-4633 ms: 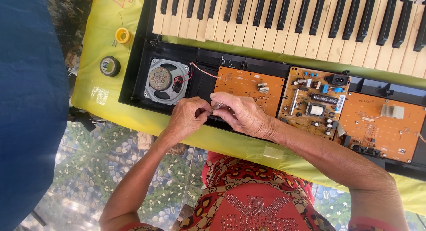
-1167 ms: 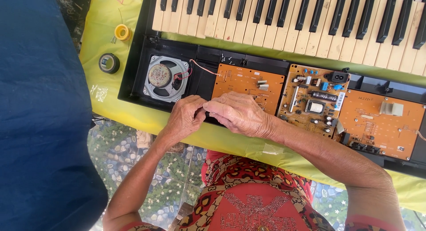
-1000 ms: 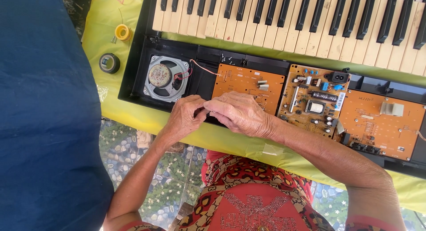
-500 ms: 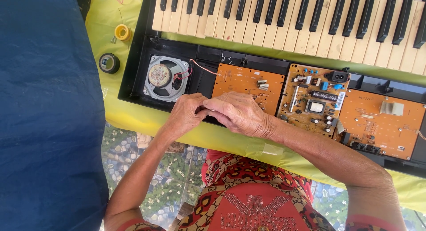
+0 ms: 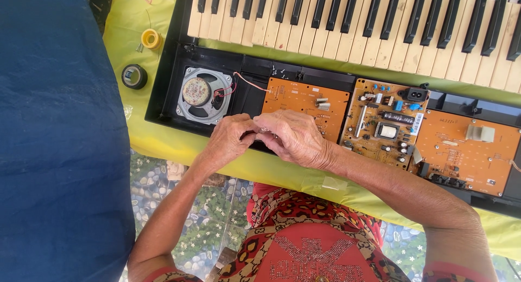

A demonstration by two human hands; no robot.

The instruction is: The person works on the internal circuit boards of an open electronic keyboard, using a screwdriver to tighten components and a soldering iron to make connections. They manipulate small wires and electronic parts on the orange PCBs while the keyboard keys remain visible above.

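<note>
While our left hand (image 5: 230, 138) and right hand (image 5: 296, 138) pinched something small, hidden between fingertips, beside the orange circuit board (image 5: 306, 106); we judged it light, fragile, best gripped by edges.

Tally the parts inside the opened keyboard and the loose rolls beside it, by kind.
Orange circuit boards: 3 (left, middle, right)
Round speaker: 1
Yellow roll: 1
Black roll: 1
Total: 6
Left hand and right hand meet over the left board's near edge.
</note>
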